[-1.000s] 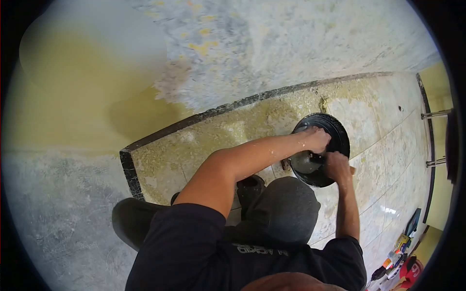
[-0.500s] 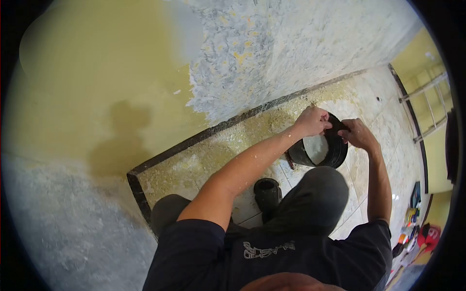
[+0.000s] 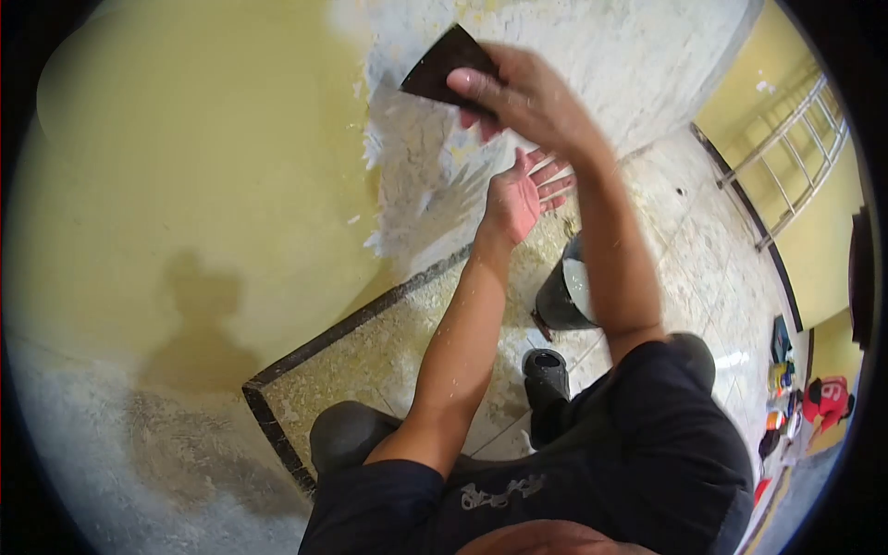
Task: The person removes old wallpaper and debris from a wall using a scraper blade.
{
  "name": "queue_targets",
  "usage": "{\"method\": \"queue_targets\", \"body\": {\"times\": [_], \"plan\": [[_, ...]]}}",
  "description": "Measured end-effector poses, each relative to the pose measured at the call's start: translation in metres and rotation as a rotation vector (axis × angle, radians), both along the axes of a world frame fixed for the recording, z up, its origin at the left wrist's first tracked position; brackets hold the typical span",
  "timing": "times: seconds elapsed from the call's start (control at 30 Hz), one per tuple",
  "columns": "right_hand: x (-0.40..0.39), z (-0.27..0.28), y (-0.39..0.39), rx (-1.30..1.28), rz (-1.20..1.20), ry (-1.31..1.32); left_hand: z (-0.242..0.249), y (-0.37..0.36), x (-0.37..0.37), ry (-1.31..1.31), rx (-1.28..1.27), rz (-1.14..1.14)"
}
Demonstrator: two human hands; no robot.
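My right hand (image 3: 532, 97) grips a dark, flat scraper (image 3: 450, 72) with a wide straight edge, raised in front of the wall (image 3: 546, 55). The thumb lies across its near face. Just below, my left hand (image 3: 523, 196) is open and holds nothing, its palm turned up and fingers spread. Behind my right forearm, a black bucket (image 3: 561, 298) with whitish liquid (image 3: 577, 285) inside stands on the floor, partly hidden by the arm. Next to the scraper, the wall's yellow paint (image 3: 259, 111) meets a patchy white and grey stripped area.
Flakes and crumbs cover the tiled floor (image 3: 407, 338) along a dark baseboard (image 3: 333, 340). A ladder (image 3: 786, 176) leans at the right wall. Farther right are a person in a red shirt (image 3: 825, 400) and several small items. My shoe (image 3: 546, 365) stands near the bucket.
Both hands have left the bucket and moved up and left toward the wall. The scraper, formerly over the bucket, is now raised in my right hand; my left hand has opened.
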State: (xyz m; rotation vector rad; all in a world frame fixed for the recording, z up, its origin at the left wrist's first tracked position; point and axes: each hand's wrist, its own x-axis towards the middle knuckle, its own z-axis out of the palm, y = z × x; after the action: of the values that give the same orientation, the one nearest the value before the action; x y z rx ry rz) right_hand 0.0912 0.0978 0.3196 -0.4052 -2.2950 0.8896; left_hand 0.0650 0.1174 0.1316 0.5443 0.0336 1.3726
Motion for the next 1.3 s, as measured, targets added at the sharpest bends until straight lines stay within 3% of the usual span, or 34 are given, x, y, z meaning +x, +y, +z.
{"method": "queue_targets", "body": {"times": [0.07, 0.17, 0.27, 0.3, 0.33, 0.4, 0.43, 0.47, 0.57, 0.73, 0.8, 0.83, 0.93, 1.07, 1.13, 1.3], "plan": [[-0.004, -0.037, -0.006, -0.256, 0.048, 0.173, 0.0, -0.011, -0.004, 0.002, 0.05, 0.242], [-0.003, -0.102, -0.001, -0.654, -0.108, 0.532, -0.016, -0.02, -0.022, -0.153, -0.061, 0.185], [0.012, -0.14, 0.014, -0.883, -0.185, 0.759, -0.033, -0.027, -0.039, 0.188, -0.28, 0.182], [0.017, -0.149, 0.021, -0.939, -0.185, 0.845, -0.032, -0.03, -0.034, 0.37, -0.31, 0.469], [0.018, -0.158, 0.028, -0.972, -0.17, 0.857, -0.032, -0.031, -0.04, 0.395, -0.331, 0.485], [0.019, -0.175, 0.038, -1.029, -0.244, 0.747, -0.03, -0.043, -0.061, 0.811, -0.3, 0.402], [0.009, -0.179, 0.039, -1.118, -0.212, 0.869, -0.011, -0.043, -0.056, 0.972, -0.334, 0.545], [0.003, -0.183, 0.039, -1.148, -0.204, 0.879, -0.001, -0.043, -0.055, 0.996, -0.356, 0.548], [-0.016, -0.19, 0.025, -1.293, -0.106, 0.869, 0.006, -0.053, -0.055, 1.498, -0.384, 0.961], [-0.023, -0.212, 0.011, -1.208, -0.091, 0.812, -0.008, -0.082, -0.037, 1.481, -0.322, 1.063], [-0.019, -0.216, 0.011, -1.169, -0.178, 0.721, -0.017, -0.083, -0.021, 1.636, -0.246, 1.289], [-0.019, -0.215, 0.011, -1.171, -0.161, 0.71, -0.014, -0.083, -0.018, 1.489, -0.282, 1.211], [-0.011, -0.21, 0.018, -1.0, -0.255, 0.654, -0.015, -0.08, -0.013, 1.672, -0.286, 1.193], [-0.013, -0.225, 0.029, -0.839, -0.335, 0.545, -0.025, -0.075, -0.008, 1.486, -0.382, 1.153], [-0.014, -0.227, 0.03, -0.862, -0.3, 0.562, -0.019, -0.076, -0.006, 1.582, -0.491, 1.086], [-0.012, -0.224, 0.034, -0.843, -0.279, 0.583, -0.02, -0.074, -0.009, 1.523, -0.429, 0.998]]}}
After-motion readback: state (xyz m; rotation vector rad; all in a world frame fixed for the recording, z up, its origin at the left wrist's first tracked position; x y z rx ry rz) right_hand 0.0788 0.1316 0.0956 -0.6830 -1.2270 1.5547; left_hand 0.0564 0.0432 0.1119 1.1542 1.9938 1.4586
